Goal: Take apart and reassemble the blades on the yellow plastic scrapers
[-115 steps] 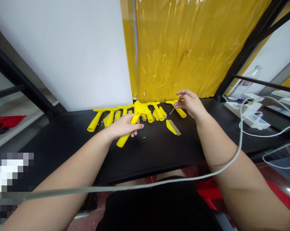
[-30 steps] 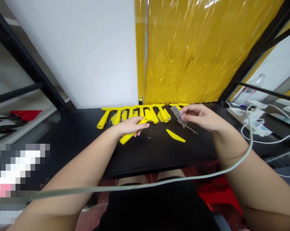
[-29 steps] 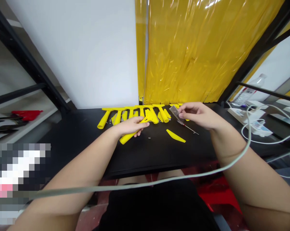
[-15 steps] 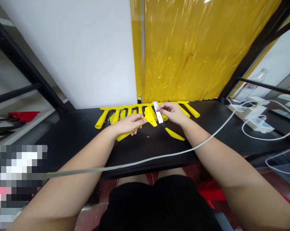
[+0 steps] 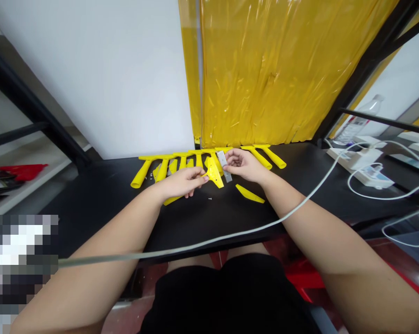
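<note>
My left hand (image 5: 184, 181) is closed around a yellow scraper handle (image 5: 215, 173), whose flat triangular head points to the right. In my right hand (image 5: 243, 165) a flat silver metal blade (image 5: 224, 166) is pinched, held upright just beside the scraper head. Whether the blade touches the head I cannot tell. Below my right hand, a loose yellow plate (image 5: 250, 194) with slanted ends lies on the black table. A small screw (image 5: 209, 198) rests on the table in front of my left hand.
Several yellow scraper handles (image 5: 141, 172) lie in a row along the back of the black table (image 5: 202, 222). Behind stand a white panel (image 5: 125, 83) and yellow plastic sheeting (image 5: 265, 79). A white cable (image 5: 244, 226) crosses above my forearms. Power strips (image 5: 365, 169) and a bottle (image 5: 360, 121) stand at right.
The blade has turned from bright to grey as its face tilts, and it has come closer to the scraper head. The whole view has shifted slightly.
</note>
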A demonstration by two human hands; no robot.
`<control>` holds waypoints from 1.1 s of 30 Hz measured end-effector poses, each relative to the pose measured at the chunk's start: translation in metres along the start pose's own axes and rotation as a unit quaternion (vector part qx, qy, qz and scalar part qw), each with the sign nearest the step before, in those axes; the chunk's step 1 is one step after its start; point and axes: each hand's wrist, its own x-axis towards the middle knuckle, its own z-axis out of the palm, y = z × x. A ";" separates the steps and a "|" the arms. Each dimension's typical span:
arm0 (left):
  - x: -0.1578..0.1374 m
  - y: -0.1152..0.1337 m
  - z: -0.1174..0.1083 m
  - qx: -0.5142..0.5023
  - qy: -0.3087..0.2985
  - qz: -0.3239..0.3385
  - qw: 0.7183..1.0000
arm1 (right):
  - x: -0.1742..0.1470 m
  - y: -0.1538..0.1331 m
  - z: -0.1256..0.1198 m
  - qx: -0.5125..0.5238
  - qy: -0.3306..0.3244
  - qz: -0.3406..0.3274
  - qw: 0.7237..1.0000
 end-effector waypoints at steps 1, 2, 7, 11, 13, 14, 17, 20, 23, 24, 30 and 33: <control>0.000 0.000 0.000 0.001 -0.001 -0.001 1.000 | 0.000 0.000 0.000 -0.004 0.001 0.003 1.000; 0.000 0.000 0.000 0.002 -0.001 -0.002 1.000 | 0.000 -0.001 0.000 -0.007 0.002 0.006 1.000; -0.001 0.000 0.000 0.003 -0.005 0.001 1.000 | -0.003 -0.005 0.000 -0.034 -0.003 0.020 0.999; -0.001 0.001 0.001 0.003 -0.003 -0.003 1.000 | -0.004 -0.009 0.000 -0.041 -0.015 0.040 0.998; -0.001 0.002 0.001 0.004 -0.004 -0.002 1.000 | -0.005 -0.010 0.000 -0.030 -0.018 0.051 0.998; -0.002 0.002 0.001 0.005 -0.004 -0.001 1.000 | -0.005 -0.011 0.001 -0.025 -0.018 0.055 0.998; -0.003 0.004 0.000 0.016 -0.001 -0.004 1.000 | -0.004 -0.011 0.002 -0.023 -0.024 0.061 0.998; -0.004 0.006 0.001 0.024 0.003 -0.009 1.000 | -0.005 -0.012 0.003 -0.026 -0.040 0.071 0.996; -0.005 0.007 0.001 0.032 0.003 -0.009 0.999 | -0.006 -0.013 0.004 -0.017 -0.054 0.087 0.995; -0.005 0.007 0.002 0.033 0.003 -0.006 0.999 | -0.006 -0.013 0.004 -0.013 -0.053 0.089 0.995; -0.004 0.005 0.001 0.029 0.009 -0.001 1.000 | -0.006 -0.014 0.003 0.015 -0.053 0.075 0.996; -0.004 0.005 0.001 0.036 0.011 -0.004 0.999 | -0.006 -0.013 0.003 0.020 -0.070 0.077 0.994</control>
